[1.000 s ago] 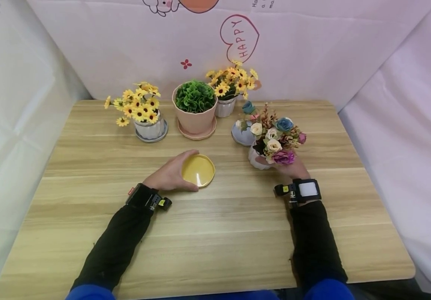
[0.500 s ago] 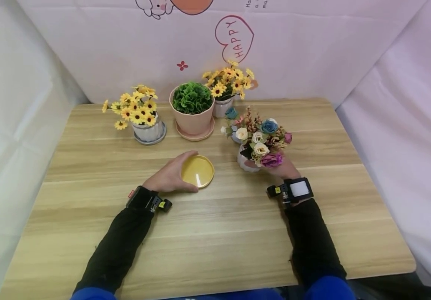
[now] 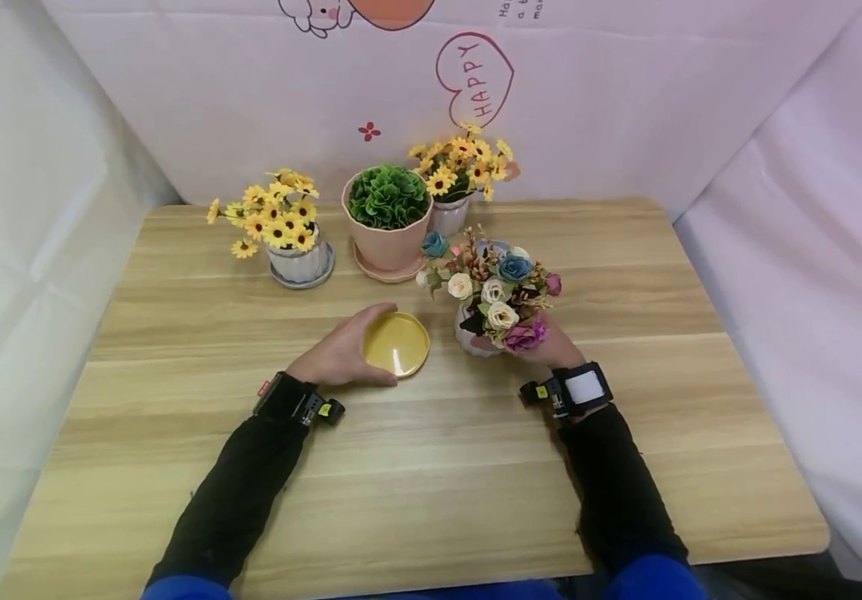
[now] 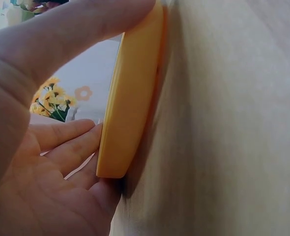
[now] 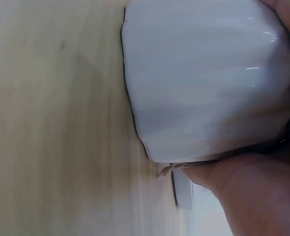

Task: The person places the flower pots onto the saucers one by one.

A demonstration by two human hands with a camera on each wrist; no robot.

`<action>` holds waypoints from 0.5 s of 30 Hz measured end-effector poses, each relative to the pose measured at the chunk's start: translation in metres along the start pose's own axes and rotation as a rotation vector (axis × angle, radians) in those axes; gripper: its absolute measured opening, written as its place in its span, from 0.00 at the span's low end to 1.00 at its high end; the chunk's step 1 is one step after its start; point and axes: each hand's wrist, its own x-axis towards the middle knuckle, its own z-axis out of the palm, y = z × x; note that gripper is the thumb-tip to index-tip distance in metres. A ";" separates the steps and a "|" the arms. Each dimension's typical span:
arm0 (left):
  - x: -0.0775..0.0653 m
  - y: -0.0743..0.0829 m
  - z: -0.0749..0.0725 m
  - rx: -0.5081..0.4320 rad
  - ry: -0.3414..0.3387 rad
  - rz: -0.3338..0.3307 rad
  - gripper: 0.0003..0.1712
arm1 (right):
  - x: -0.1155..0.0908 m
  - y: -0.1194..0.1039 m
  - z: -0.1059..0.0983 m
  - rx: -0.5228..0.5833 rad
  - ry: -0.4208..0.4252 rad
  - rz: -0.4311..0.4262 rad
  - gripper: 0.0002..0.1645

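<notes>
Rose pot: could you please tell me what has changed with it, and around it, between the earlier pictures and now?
The rose pot moved left, closer to the yellow saucer, carried along by the right grip. Nothing was newly taken or let go. The left grip still holds the saucer in place; the pink pot and sunflower pots stayed put.
</notes>
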 end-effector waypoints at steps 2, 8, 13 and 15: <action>0.000 0.001 0.000 0.004 -0.007 -0.001 0.70 | -0.003 0.000 0.001 -0.049 0.000 -0.002 0.57; 0.001 0.004 -0.001 0.009 -0.009 0.001 0.69 | 0.001 -0.001 0.007 0.009 -0.027 -0.055 0.56; 0.001 0.000 0.000 0.000 -0.005 -0.004 0.70 | 0.005 -0.003 0.013 0.087 -0.049 -0.042 0.56; 0.001 0.000 -0.001 -0.003 -0.004 -0.003 0.70 | 0.005 -0.006 0.015 0.105 -0.055 -0.037 0.56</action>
